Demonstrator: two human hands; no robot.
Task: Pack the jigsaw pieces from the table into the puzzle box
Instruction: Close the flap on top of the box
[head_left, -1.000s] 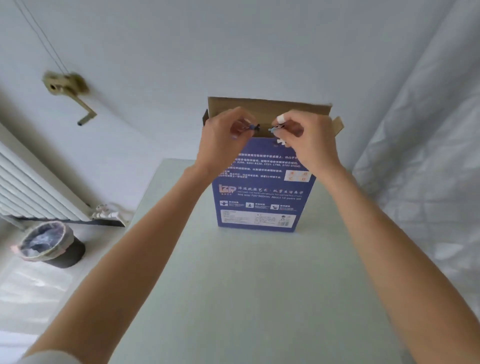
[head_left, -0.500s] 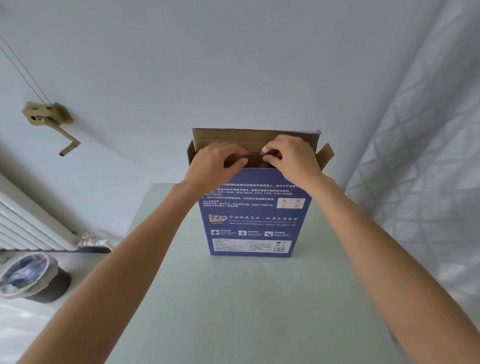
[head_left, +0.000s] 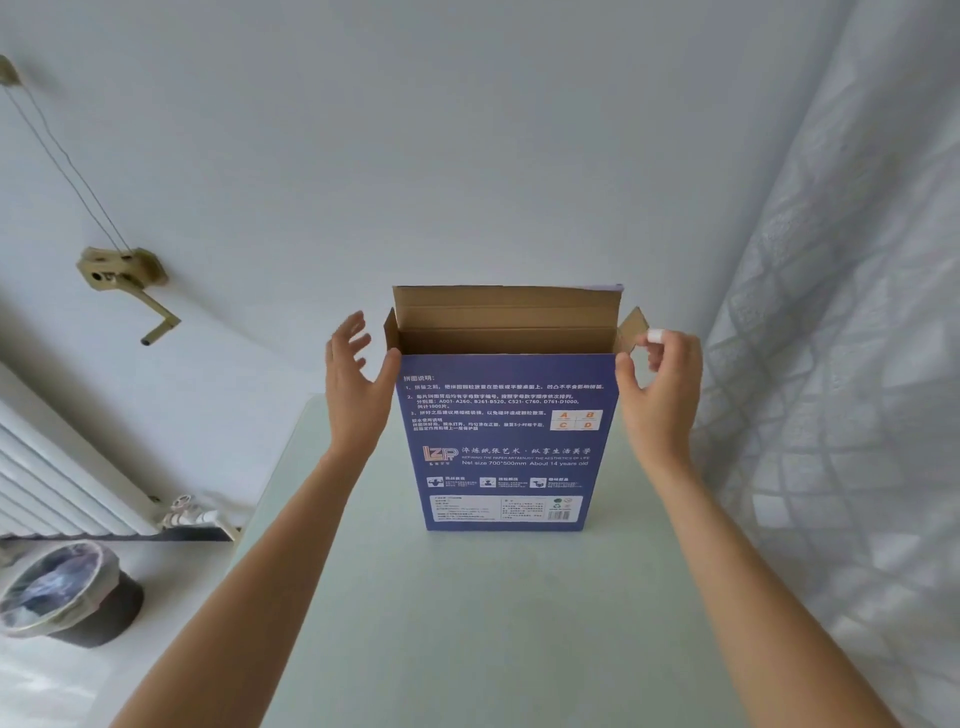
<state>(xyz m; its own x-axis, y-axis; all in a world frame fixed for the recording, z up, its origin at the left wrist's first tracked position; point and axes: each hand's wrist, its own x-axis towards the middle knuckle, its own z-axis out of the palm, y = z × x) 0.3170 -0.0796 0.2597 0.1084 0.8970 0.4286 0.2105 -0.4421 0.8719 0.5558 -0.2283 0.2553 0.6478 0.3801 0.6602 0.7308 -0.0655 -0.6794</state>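
The blue puzzle box (head_left: 506, 441) stands upright on the pale green table (head_left: 498, 613), its top open with the brown back flap raised and both side flaps sticking out. My left hand (head_left: 356, 387) is beside the box's upper left corner, fingers spread, thumb close to the left edge, holding nothing. My right hand (head_left: 660, 395) is at the upper right corner, fingers curled near the right side flap (head_left: 631, 330); one fingertip wears white tape. No jigsaw pieces are visible on the table or in my hands. The box's inside is hidden from here.
A white wall rises behind the table. At the left there is a white radiator (head_left: 57, 483), and a lined waste bin (head_left: 67, 592) stands on the floor. A patterned white curtain (head_left: 841, 364) hangs along the right side.
Both hands held small pieces over the box's opening, lowered into it, then came out and moved apart to the box's two sides. The pieces are gone from my fingers.
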